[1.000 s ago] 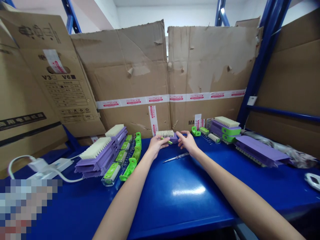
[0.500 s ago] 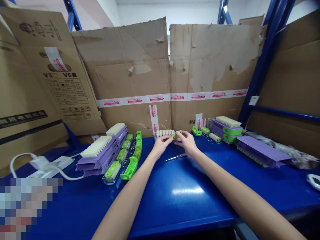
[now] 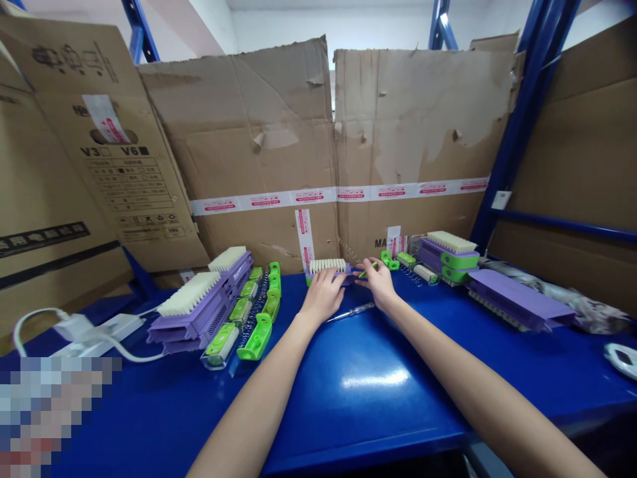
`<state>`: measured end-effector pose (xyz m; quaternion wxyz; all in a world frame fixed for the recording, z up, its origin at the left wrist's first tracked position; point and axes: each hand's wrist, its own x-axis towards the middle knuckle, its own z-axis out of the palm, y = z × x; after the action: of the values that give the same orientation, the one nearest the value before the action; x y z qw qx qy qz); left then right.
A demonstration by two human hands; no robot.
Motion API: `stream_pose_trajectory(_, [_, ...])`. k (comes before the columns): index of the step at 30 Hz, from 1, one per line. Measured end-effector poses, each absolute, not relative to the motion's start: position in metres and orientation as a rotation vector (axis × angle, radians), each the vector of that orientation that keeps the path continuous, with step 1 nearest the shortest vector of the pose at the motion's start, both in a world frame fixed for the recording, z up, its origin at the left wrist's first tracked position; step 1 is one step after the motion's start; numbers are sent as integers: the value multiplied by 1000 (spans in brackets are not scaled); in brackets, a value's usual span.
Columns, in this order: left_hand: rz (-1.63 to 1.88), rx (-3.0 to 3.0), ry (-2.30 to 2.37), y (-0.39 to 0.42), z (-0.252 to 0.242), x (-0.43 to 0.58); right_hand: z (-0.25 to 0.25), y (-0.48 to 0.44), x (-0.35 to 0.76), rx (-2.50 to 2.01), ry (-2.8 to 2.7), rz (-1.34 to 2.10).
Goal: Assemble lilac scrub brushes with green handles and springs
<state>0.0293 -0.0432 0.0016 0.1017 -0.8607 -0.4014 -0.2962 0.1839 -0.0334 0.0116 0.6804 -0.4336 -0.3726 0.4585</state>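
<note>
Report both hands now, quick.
Left hand: at the purple brush; whether it grips cannot be told.
Right hand: closed, holding a small green piece in its fingers.

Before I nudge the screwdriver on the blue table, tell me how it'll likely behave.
The screwdriver looks thin and straight, so it should stay stiff and probably feel light. The table shines brightly, so a push may make it slide easily. Its slim body might also roll, though its cross-section is too small to tell.
</note>
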Motion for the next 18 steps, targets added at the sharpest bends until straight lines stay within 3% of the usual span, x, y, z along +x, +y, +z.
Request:
stream_pose_trajectory(7, [-1033, -2266, -1853, -25, -12, 10, 9, -25, 207, -982, -749, 1171])
stream_pose_trajectory(12, [-899, -2331, -1886, -27, -8, 7, 4, -24, 202, -972, -779, 1326])
stream_pose_trajectory(18, [-814, -2241, -1667, -34, 5, 15, 4, -24, 205, -1046, -784, 1267])
